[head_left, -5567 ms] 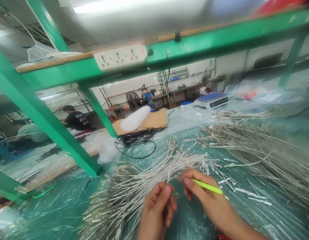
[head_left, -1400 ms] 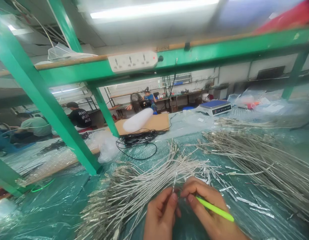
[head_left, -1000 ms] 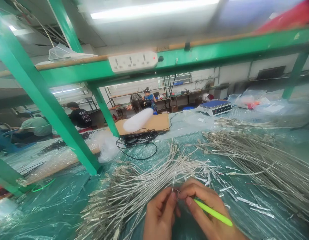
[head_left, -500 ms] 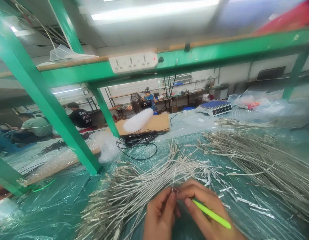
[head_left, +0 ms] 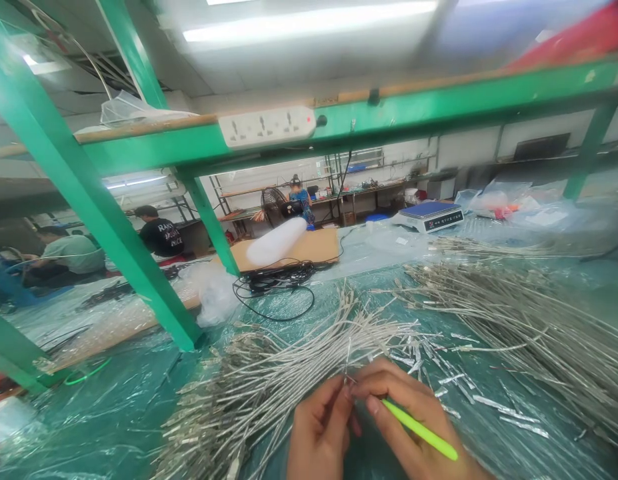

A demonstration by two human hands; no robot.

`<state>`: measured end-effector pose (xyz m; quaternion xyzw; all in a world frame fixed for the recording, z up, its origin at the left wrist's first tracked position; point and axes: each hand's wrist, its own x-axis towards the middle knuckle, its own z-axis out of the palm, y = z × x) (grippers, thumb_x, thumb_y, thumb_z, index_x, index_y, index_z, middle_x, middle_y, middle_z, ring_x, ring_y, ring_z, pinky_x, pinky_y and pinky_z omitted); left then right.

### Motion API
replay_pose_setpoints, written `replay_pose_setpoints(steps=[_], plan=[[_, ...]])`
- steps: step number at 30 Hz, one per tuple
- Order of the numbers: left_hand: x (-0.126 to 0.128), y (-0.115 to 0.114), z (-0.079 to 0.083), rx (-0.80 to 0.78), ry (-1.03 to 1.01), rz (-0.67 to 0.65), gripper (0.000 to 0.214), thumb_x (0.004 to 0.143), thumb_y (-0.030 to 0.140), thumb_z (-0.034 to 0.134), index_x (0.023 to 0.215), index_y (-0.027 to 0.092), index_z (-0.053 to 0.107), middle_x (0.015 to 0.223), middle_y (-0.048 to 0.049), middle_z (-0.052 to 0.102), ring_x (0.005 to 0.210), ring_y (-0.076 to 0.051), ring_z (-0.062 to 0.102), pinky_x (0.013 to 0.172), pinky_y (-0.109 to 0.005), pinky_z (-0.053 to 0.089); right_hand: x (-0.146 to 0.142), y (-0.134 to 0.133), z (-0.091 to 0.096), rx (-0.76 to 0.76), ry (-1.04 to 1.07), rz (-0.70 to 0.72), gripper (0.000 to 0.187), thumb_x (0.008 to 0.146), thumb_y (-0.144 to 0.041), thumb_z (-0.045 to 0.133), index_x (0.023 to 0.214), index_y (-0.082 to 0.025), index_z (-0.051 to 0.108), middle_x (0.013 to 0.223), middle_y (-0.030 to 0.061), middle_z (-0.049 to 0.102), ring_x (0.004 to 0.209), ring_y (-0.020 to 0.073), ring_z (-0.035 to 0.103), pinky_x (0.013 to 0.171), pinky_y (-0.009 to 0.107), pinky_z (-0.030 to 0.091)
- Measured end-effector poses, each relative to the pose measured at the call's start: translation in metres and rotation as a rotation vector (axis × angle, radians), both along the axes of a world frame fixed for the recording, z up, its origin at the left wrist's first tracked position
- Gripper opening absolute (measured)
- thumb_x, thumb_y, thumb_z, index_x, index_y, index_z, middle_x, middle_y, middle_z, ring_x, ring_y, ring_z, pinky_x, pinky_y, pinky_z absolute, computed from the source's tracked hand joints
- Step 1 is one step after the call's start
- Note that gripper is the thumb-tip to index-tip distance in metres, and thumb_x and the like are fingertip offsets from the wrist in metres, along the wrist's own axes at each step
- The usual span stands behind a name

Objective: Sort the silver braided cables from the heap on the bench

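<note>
My left hand [head_left: 319,427] is closed, pinching the end of a thin silvery cable [head_left: 349,351] between thumb and forefinger. Beside it my right hand [head_left: 413,407] grips a slim tool with a bright yellow-green handle [head_left: 421,430]; its working tip is hidden at the fingers. The fingertips of both hands meet at the cable end. Under and left of them spreads a fanned pile of silver-grey cables [head_left: 293,357] with small connectors at the ends. Loose foil strips [head_left: 503,404] lie scattered to the right of my hands.
A second heap of cables [head_left: 529,313] covers the right side of the green plastic-wrapped table [head_left: 99,427]. Farther back are a coiled black cord [head_left: 276,279], a digital scale [head_left: 429,216] and plastic bags. A green shelf post [head_left: 153,287] rises at left. People sit beyond.
The right hand and the yellow-green tool have shifted very slightly left. Both hands stay together at the cable end; everything else is the same.
</note>
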<state>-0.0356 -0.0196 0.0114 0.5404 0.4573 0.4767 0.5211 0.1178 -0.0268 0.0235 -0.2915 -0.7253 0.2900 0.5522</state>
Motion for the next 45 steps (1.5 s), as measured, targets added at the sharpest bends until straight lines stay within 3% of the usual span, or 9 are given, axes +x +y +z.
replay_pose_setpoints(steps=[5, 11, 19, 25, 41, 45], plan=[[0.0, 0.0, -0.002, 0.008, -0.006, 0.023, 0.045, 0.079, 0.056, 0.063, 0.091, 0.012, 0.068, 0.049, 0.0045, 0.05, 0.035, -0.004, 0.027, 0.036, -0.02, 0.014, 0.002, 0.001, 0.001, 0.005, -0.002, -0.051, 0.017, 0.09, -0.013, 0.048, 0.087, -0.019, 0.064, 0.082, 0.0056, 0.062, 0.076, 0.0182, 0.063, 0.068, 0.028, 0.05], [-0.001, 0.001, -0.004, 0.001, 0.015, -0.001, 0.042, 0.083, 0.052, 0.06, 0.091, 0.012, 0.068, 0.05, 0.0042, 0.05, 0.035, -0.005, 0.028, 0.036, -0.02, 0.016, 0.0, 0.005, -0.009, 0.007, 0.019, -0.099, 0.017, 0.091, -0.012, 0.048, 0.094, -0.02, 0.063, 0.086, 0.0052, 0.062, 0.081, 0.018, 0.063, 0.072, 0.028, 0.05], [-0.001, 0.001, -0.001, -0.022, -0.013, 0.012, 0.045, 0.077, 0.058, 0.064, 0.085, 0.013, 0.069, 0.049, 0.0065, 0.045, 0.036, -0.005, 0.025, 0.036, -0.02, 0.013, -0.003, 0.001, -0.002, 0.061, -0.021, 0.024, 0.024, 0.089, -0.009, 0.048, 0.1, -0.02, 0.066, 0.091, 0.0079, 0.064, 0.082, 0.0185, 0.064, 0.074, 0.03, 0.053], [0.0, 0.001, -0.003, -0.022, 0.002, 0.042, 0.049, 0.076, 0.059, 0.064, 0.092, 0.013, 0.069, 0.049, 0.0052, 0.049, 0.035, -0.005, 0.025, 0.035, -0.02, 0.013, 0.001, 0.002, -0.003, 0.029, -0.024, -0.065, 0.017, 0.089, -0.011, 0.048, 0.089, -0.018, 0.063, 0.084, 0.0064, 0.062, 0.078, 0.0189, 0.063, 0.07, 0.03, 0.051], [0.0, 0.001, -0.003, -0.029, 0.047, 0.024, 0.045, 0.079, 0.055, 0.063, 0.093, 0.013, 0.07, 0.05, 0.0044, 0.049, 0.036, -0.006, 0.028, 0.035, -0.02, 0.017, -0.001, 0.003, -0.01, 0.061, -0.002, -0.151, 0.017, 0.09, -0.012, 0.048, 0.095, -0.019, 0.062, 0.088, 0.0068, 0.063, 0.081, 0.0191, 0.065, 0.071, 0.028, 0.053], [0.001, 0.001, -0.002, -0.017, 0.052, 0.021, 0.043, 0.078, 0.057, 0.063, 0.084, 0.014, 0.069, 0.049, 0.0046, 0.049, 0.035, -0.005, 0.027, 0.034, -0.02, 0.016, -0.003, 0.002, -0.009, 0.068, -0.024, -0.18, 0.021, 0.09, -0.011, 0.048, 0.1, -0.021, 0.063, 0.093, 0.0076, 0.064, 0.087, 0.0193, 0.065, 0.076, 0.028, 0.054]])
